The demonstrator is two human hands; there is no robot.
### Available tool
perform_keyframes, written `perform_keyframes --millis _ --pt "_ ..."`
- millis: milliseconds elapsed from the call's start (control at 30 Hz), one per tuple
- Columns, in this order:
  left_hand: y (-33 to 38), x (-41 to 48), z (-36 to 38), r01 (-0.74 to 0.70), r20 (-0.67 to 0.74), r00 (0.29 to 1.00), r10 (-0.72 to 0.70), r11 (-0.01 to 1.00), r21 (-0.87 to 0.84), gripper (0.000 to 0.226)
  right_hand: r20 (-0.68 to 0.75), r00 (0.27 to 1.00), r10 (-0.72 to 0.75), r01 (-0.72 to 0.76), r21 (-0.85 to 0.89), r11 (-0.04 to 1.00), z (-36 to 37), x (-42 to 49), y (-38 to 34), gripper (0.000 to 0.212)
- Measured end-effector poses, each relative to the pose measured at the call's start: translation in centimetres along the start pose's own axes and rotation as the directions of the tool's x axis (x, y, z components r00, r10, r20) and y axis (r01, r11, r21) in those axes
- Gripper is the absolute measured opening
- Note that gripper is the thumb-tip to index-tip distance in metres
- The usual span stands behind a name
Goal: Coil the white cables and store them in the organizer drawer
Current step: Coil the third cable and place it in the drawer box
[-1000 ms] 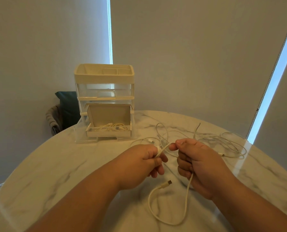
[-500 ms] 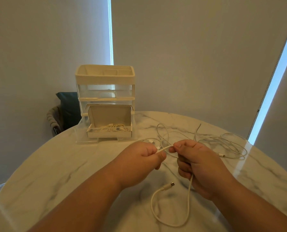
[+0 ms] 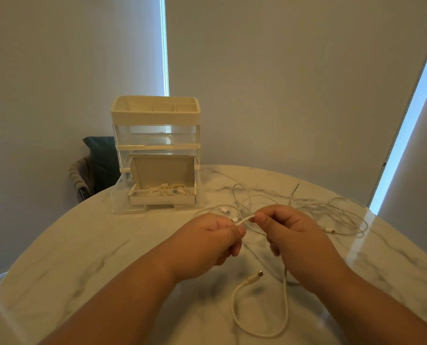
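My left hand (image 3: 213, 241) and my right hand (image 3: 290, 239) both pinch one white cable (image 3: 285, 305) above the table, fingertips close together at a short stretch of it. Below my right hand the cable hangs in a loop and ends in a plug (image 3: 256, 276). More loose white cables (image 3: 331, 212) lie tangled on the table beyond my hands. The organizer (image 3: 155, 115) stands at the back left. Its lowest drawer (image 3: 122, 205) is pulled out and holds an open white box (image 3: 161, 199) with a coiled cable (image 3: 170, 190) inside.
The round marble table (image 3: 83, 257) curves away at left and right edges. A dark chair with a cushion (image 3: 95, 165) stands behind the table at the left. Blinds cover the windows behind.
My hands have drawn a little closer and shifted slightly up. The hanging loop under my right hand has swung a bit.
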State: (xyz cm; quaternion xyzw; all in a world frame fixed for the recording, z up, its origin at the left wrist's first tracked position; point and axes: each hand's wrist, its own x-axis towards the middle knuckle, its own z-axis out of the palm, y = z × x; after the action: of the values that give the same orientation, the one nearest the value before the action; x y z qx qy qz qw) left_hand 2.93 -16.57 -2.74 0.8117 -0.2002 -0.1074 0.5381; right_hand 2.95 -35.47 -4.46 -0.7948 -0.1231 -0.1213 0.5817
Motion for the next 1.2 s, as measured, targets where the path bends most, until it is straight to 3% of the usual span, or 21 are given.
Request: perform_keyframes --millis 67,133,300,400,467,633,733,867,933,1033,1200 --pt "0.3 -0.1 0.1 0.051 0.147 0.989 -0.003 0.945 -0.323 0.028 -0.036 0.997 -0.073 0.071 -0.068 0.995 -0.4 0.2 -0.3 0.015" --pt "0.5 -0.2 0.5 0.079 0.230 0.971 0.059 0.833 -0.548 0.020 -0.033 0.997 -0.065 0.064 -0.026 0.998 -0.6 0.3 -0.2 0.016" --pt "0.7 -0.2 1.0 0.090 0.270 0.944 0.189 0.640 -0.763 0.028 0.113 0.992 0.047 -0.059 0.102 0.993 0.3 0.2 0.7 0.021" --pt "1.0 -0.4 1.7 0.137 0.289 0.937 0.195 0.557 -0.819 0.036 0.217 0.974 0.069 -0.118 0.221 0.968 1.0 -0.1 1.1 0.022" --pt "1.3 -0.5 2.2 0.167 0.313 0.929 0.198 0.531 -0.831 0.037 0.199 0.977 0.074 -0.125 0.255 0.959 1.2 -0.2 1.0 0.020" --pt "1.4 -0.5 2.3 0.076 0.203 0.968 0.146 0.604 -0.793 0.020 0.013 0.999 0.030 -0.031 0.145 0.989 0.3 0.3 0.6 0.014" --pt "1.3 -0.6 2.1 0.067 0.196 0.971 0.134 0.638 -0.767 0.021 -0.006 1.000 -0.009 0.009 0.041 0.999 -0.1 0.5 0.5 0.020" --pt "1.6 -0.8 1.9 0.036 0.161 0.972 0.172 0.565 -0.824 0.025 0.202 0.979 -0.016 0.008 0.042 0.999 0.4 -0.4 -0.7 0.042" --pt "2.1 -0.9 1.4 -0.006 0.087 0.982 0.166 0.489 -0.872 0.028 0.287 0.956 0.062 -0.061 -0.012 0.998 1.0 -0.9 -0.7 0.052" --pt "3.0 -1.0 0.6 -0.120 -0.077 0.989 0.123 0.397 -0.910 0.027 0.351 0.920 0.172 -0.166 -0.047 0.985 1.6 -1.0 -0.2 0.032" --pt "2.9 -0.6 -0.1 -0.255 -0.266 0.964 0.011 0.332 -0.908 0.033 0.440 0.884 0.158 -0.056 -0.236 0.970 1.3 -1.1 -0.9 0.025"
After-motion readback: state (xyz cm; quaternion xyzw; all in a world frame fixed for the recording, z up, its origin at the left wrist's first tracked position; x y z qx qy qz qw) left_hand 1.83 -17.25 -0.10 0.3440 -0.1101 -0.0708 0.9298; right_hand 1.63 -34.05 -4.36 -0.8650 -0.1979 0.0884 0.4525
